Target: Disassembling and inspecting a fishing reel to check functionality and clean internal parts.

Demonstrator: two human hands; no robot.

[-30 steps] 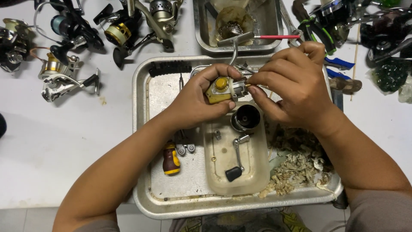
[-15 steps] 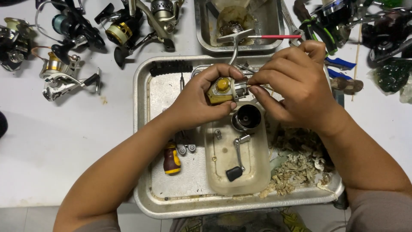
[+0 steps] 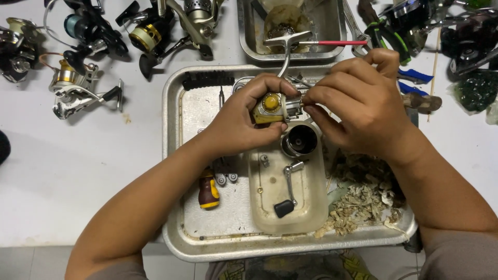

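Head view: we see a fishing reel body worked over a metal tray.
Our left hand (image 3: 236, 122) is clamped on the gold-and-silver reel body (image 3: 274, 107), round yellow cap facing up, above the tray (image 3: 174, 155); our right hand (image 3: 358, 106) pinches its right end.

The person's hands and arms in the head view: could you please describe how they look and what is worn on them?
Both the left hand and the right hand are bare: no gloves, rings, watch or bracelets show. The forearms are uncovered too. A grey sleeve edge shows at the right upper arm, and a similar grey edge at the left.
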